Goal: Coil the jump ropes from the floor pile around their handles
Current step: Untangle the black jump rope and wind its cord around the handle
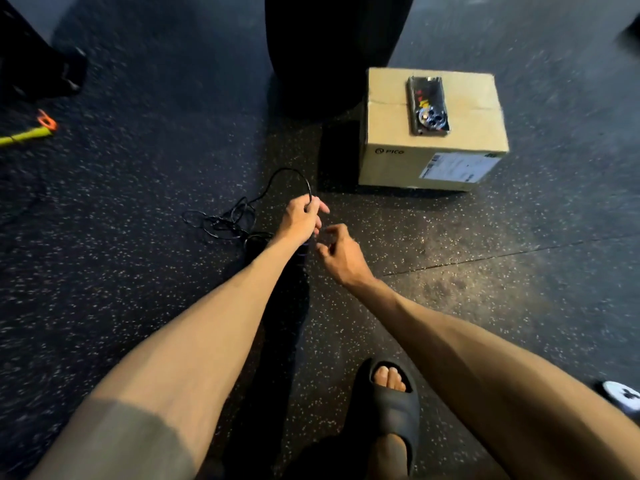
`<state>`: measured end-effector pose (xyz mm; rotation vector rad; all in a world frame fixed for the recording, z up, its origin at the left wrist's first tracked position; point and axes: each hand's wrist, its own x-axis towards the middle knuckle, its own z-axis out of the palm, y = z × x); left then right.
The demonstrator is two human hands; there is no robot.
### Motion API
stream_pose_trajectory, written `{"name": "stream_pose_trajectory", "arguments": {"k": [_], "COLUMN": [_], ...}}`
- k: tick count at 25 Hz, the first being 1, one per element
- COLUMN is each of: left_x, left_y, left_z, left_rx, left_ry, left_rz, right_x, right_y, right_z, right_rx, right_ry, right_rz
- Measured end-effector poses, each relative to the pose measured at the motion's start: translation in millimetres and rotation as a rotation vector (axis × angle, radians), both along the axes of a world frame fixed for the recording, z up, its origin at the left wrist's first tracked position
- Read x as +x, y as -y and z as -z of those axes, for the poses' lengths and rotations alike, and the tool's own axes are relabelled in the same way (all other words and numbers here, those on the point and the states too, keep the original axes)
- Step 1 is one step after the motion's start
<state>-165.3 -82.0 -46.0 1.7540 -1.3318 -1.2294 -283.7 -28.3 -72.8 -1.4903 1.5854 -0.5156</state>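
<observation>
my two bare forearms fill the bottom of the view, with my foot in a dark slide [391, 403] just under the right one.

my left hand [300, 216] is out by the near left corner of the box [433, 161]. its fingers are curled round the thin black rope [225, 221]. a loop arches up out of my fist toward the box, then drops back to the tangled pile on the floor [138, 265], left of the box and just beyond my wrist.

my right hand [341, 254] hangs just beside the left, on the box's near side. its fingers are half curled, with thumb and forefinger close together. i cannot tell whether they pinch the cord; it is too thin and blurred there. no handle shows plainly.

to do this well, i think i should find a handle first and hold it firm in the left. the right can then lay even, snug turns. snags are better shaken loose than pulled tight.

a phone [427, 105] lies on top of the box.
</observation>
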Motion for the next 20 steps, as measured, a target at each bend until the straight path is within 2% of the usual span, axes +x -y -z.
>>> {"name": "stream_pose_trajectory", "arguments": {"k": [3,8,12,16,20], "left_x": [16.6,28.8,31.7,43.6,49.3], "left_y": [-12.6,-36.5,-52.6,-63.8,-66.3], "left_z": [-61.3,-152.1,-206.0,-234.3,-253.1], "left_rx": [0.012,-0.011,-0.135,-0.289,-0.393], "left_ry": [0.074,0.341,0.407,0.277,0.095], "left_rz": [0.136,0.455,0.56,0.437,0.188], "right_x": [-11.2,-10.6,-18.6,-23.8,-5.2], "right_y": [14.1,26.9,22.0,17.2,22.0], "right_z": [-61.6,-148.8,-193.2,-227.1,-270.0], "right_rx": [-0.208,-0.413,-0.572,-0.626,-0.534], "right_ry": [-0.093,-0.202,-0.235,-0.219,0.003], "right_rz": [-0.032,-0.291,-0.282,-0.281,-0.17]}}
